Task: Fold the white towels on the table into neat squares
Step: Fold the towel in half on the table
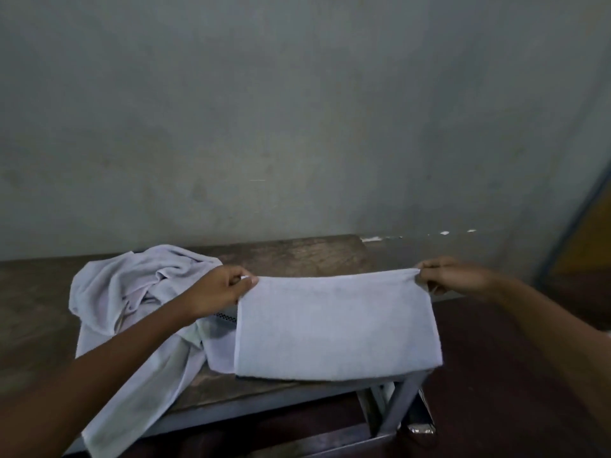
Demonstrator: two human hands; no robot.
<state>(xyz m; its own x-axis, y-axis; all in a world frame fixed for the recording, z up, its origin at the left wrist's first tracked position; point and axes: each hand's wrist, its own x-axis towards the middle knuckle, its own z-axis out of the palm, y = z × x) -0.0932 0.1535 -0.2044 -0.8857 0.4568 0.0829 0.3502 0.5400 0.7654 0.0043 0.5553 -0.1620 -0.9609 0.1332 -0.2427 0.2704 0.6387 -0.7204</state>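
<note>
A white towel point(337, 328), folded over once, hangs stretched between my two hands above the right end of the table. My left hand point(220, 289) pinches its upper left corner. My right hand point(453, 276) pinches its upper right corner. The towel's lower edge reaches down to the table's front right corner. A crumpled heap of white towels point(132, 285) lies on the table to the left, behind and under my left forearm. One towel point(142, 401) from the heap droops over the table's front edge.
The table point(297, 256) has a worn wooden top and a grey metal frame with a leg point(400, 404) at the front right. A grey wall stands right behind it. Dark red floor lies to the right, with a yellow panel point(585, 239) at the far right.
</note>
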